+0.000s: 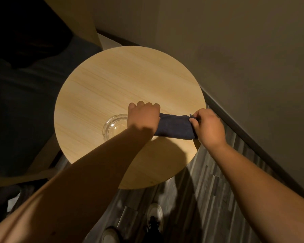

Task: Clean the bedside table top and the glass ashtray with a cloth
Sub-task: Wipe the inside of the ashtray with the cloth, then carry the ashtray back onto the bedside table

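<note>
Worktop: round bedside worktop [123,81] with a pale wood-grain top, seen from above, standing against a wall.
Cloth: dark blue cloth [174,127], folded or rolled into a short band, stretched between the 2 hands over the near right part of the worktop.
Left hand: left hand [142,118] has its fingers curled round the left end of the cloth, knuckles pointing away from the person; its wrist and forearm pass over the ashtray.
Right hand: right hand [209,127] pinches the right end of the cloth between thumb and fingers, near the right rim of the worktop; a small tag or corner of the cloth sticks up beside the thumb.
Ashtray: clear glass ashtray [112,125] stands on the worktop left of centre on the near side, partly hidden by the left wrist; whether the cloth touches it cannot be told.
Bed: dark bed [25,102] lies to the left of the worktop.
Floor: grey plank floor [209,190] below, with the person's 2 light shoes [154,211] at the bottom edge.
</note>
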Available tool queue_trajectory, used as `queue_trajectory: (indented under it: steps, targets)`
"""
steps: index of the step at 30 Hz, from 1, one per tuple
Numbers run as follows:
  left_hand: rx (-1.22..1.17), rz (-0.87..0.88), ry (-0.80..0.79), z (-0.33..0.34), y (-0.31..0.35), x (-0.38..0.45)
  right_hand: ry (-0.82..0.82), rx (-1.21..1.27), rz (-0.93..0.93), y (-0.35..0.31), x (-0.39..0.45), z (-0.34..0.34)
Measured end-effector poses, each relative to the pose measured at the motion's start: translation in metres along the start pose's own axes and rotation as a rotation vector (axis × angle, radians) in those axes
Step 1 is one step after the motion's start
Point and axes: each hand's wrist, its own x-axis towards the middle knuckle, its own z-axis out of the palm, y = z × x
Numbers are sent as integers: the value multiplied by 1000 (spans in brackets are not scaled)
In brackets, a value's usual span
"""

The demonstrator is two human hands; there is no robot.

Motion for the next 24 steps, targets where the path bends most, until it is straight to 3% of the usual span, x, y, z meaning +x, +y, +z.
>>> queue_trajectory:
  steps: [4, 10, 16, 19, 24]
  targets:
    - [20, 7, 36, 0, -7, -5, 10, -106, 17, 1, -5, -3]
    - [-230, -45, 326, -1, -58, -52, 55, -18, -107, -40, -34, -10]
    - [-449, -17, 101, 1, -127, -102, -269, 14, -298, -115, -44, 11]
    - [-412, 87, 83, 9, -144, -112, -239, -35, -437, -131, -50, 27]
    - [-254, 168, 76, 30, -153, -112, -279, -154, -446, -123, -52, 51]
